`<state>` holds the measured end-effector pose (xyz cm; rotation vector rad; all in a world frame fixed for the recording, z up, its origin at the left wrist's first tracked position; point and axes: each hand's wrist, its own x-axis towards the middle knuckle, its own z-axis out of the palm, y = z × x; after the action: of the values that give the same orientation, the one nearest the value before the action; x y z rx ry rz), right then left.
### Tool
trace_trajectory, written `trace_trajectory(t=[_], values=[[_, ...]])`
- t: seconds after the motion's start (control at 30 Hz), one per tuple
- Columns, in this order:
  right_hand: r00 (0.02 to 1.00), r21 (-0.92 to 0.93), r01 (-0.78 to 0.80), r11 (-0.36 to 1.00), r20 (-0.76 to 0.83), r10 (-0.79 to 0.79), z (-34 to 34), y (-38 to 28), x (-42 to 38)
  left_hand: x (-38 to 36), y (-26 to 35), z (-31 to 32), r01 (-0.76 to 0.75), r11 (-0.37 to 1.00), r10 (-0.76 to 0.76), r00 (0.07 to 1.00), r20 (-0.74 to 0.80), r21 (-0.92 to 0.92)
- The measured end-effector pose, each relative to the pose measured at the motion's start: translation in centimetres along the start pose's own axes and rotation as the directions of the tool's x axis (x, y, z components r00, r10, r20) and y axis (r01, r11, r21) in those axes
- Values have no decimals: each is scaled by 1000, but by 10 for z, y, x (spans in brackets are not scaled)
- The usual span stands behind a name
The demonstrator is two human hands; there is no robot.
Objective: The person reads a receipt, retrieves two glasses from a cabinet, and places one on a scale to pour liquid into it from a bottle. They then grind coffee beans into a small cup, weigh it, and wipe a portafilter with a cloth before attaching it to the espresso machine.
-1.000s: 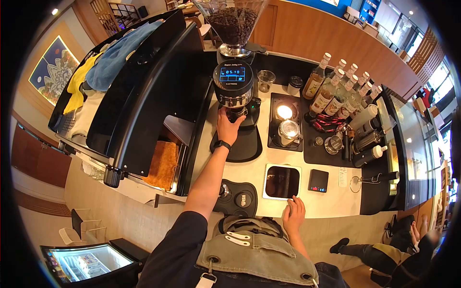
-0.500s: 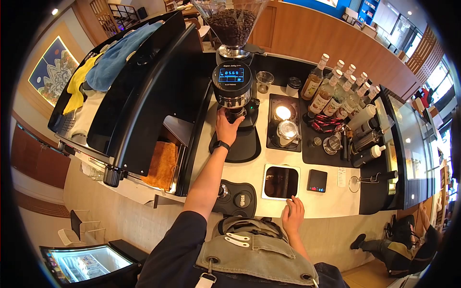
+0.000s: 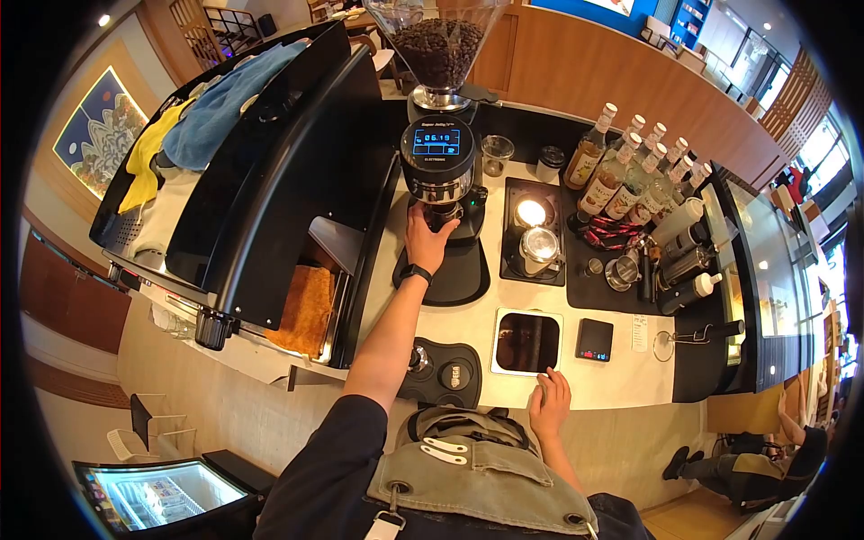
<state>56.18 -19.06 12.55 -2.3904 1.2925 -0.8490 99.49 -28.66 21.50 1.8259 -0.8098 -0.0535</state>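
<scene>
At the coffee grinder point(image 3: 438, 153), my left hand point(image 3: 427, 238) is closed around a dark, cup-shaped piece point(image 3: 443, 214) below the spout. My fingers and palm cover much of it, so its exact kind does not show. The grinder's hopper point(image 3: 437, 49) is partly filled with coffee beans, and its display is lit. My right hand point(image 3: 550, 401) rests at the counter's front edge, fingers loosely stretched out and holding nothing. Just beyond its fingertips is a square, metal-rimmed opening point(image 3: 495, 342) with a dark inside.
A black espresso machine point(image 3: 270, 189) stands left. Syrup bottles point(image 3: 605, 184) crowd the back right. A small scale point(image 3: 594, 339) lies right of the opening, a tamping mat point(image 3: 432, 389) left of it. A metal pitcher point(image 3: 540, 247) sits behind. Another person point(image 3: 756, 472) is far right.
The number on the grinder's display has risen. Both my hands keep their places. The other person at the far right has shifted, with an arm now raised.
</scene>
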Motion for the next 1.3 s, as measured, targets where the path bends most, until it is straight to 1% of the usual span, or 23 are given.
trace_trajectory(t=[0.33, 0.73, 1.03, 1.13, 1.23, 1.3], values=[[1000, -9, 4, 1000, -18, -4, 1, -1, 0, 1, 0, -2, -24, 1000, 24, 1000, 9, -10], [1000, -4, 4, 1000, -29, -4, 2, -2, 0, 1, -2, -2, -5, 1000, 4, 1000, 21, 15], [999, 1, -3, 1000, -33, 3, 3, -2, -1, 2, -5, -3, -19, 1000, 19, 999, 31, -25], [1000, 0, -5, 1000, -28, 5, 4, -2, -1, 1, -5, -2, -11, 1000, 11, 1000, 19, -7], [1000, -2, -9, 1000, -24, 9, 2, -3, -1, 4, -4, -2, -25, 998, 27, 999, 26, -62], [1000, 2, -11, 1000, -23, 11, 1, -4, -2, 3, 1, -3, -28, 999, 29, 999, 29, -39]])
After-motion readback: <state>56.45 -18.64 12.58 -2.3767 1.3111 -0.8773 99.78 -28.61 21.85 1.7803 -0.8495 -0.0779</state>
